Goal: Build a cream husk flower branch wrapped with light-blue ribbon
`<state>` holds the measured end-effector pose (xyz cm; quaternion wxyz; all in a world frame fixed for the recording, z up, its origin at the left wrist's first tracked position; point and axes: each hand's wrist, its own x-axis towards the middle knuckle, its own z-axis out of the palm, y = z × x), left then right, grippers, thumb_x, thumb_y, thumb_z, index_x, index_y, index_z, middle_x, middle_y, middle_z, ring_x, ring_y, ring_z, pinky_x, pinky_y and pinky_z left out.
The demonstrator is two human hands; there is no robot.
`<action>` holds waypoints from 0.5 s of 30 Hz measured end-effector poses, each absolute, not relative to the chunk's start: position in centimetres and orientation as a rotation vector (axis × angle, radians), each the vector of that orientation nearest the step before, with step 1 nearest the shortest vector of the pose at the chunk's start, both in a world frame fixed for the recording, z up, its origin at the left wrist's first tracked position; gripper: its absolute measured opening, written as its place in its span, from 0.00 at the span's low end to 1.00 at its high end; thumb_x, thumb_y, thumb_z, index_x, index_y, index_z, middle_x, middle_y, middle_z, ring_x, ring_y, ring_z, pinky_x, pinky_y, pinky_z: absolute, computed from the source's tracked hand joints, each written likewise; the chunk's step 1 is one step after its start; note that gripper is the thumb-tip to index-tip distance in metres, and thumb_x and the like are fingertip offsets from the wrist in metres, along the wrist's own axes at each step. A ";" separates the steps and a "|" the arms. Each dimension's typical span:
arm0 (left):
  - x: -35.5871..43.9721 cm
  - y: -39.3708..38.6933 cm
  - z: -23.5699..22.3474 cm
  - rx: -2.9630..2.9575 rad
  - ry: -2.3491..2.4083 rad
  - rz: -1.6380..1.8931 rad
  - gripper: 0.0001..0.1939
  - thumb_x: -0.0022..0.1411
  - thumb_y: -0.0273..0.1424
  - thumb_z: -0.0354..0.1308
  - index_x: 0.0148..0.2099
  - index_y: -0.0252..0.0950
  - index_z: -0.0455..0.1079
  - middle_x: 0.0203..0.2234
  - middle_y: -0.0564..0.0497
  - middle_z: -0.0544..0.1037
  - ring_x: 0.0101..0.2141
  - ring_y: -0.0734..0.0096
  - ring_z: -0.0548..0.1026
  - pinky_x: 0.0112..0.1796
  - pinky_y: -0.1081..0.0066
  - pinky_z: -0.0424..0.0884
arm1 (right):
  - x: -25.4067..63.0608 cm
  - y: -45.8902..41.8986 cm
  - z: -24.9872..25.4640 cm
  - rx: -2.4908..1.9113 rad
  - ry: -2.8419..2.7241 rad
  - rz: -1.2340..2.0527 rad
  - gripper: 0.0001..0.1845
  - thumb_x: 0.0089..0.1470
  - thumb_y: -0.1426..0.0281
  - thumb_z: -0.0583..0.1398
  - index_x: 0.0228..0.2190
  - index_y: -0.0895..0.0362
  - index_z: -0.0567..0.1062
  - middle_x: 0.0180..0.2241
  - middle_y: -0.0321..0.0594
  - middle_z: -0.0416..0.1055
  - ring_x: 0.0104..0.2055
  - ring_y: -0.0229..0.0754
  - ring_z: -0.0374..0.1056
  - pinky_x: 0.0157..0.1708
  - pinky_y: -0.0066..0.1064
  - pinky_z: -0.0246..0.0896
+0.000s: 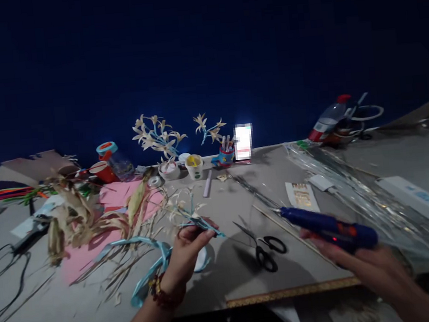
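Observation:
My left hand point(188, 248) pinches the blue-wrapped stem of a husk flower spray point(189, 211), its pale petals fanning out above the fingers. A dark blue hot glue gun point(329, 226) is in my right hand point(361, 258), nozzle pointing left and a small red light glowing on its side. Between the hands, black-handled scissors point(263, 249) lie partly open on the table, beside a thin stick point(292, 232). Light blue ribbon point(148, 267) curls on the table near my left wrist. The far side of my right hand's grip is partly hidden.
Dried corn husks point(75, 203) and pink paper point(91, 252) spread over the left side. Finished-looking flower sprays point(156, 136) stand at the back near a white cup point(194, 167) and a lit phone point(243, 142). Plastic-wrapped wires point(360, 193), a bottle point(325, 121) and a white box point(421, 200) occupy the right.

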<state>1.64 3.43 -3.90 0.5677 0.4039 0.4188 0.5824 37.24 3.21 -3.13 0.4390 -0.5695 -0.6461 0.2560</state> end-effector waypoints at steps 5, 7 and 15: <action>1.2 2.6 -3.6 1.048 0.985 1.356 0.07 0.56 0.33 0.69 0.35 0.36 0.82 0.34 0.46 0.81 0.39 0.62 0.76 0.44 0.67 0.71 | 30.2 1.1 0.2 -1.048 -2.070 0.630 0.16 0.54 0.68 0.63 0.46 0.47 0.77 0.45 0.45 0.79 0.46 0.54 0.78 0.43 0.37 0.78; 1.1 2.2 -3.3 1.082 0.998 1.351 0.06 0.57 0.33 0.69 0.35 0.35 0.82 0.34 0.47 0.81 0.40 0.62 0.76 0.45 0.67 0.71 | 28.2 1.3 1.4 -0.919 -2.145 0.643 0.12 0.56 0.69 0.60 0.43 0.49 0.76 0.42 0.43 0.79 0.43 0.49 0.78 0.39 0.33 0.77; 1.0 1.7 -2.1 1.056 1.017 1.352 0.08 0.56 0.33 0.69 0.36 0.34 0.79 0.33 0.48 0.82 0.37 0.64 0.78 0.43 0.68 0.72 | 26.4 1.8 2.5 -0.949 -2.186 0.823 0.04 0.59 0.68 0.57 0.33 0.53 0.71 0.33 0.39 0.74 0.34 0.42 0.73 0.34 0.30 0.71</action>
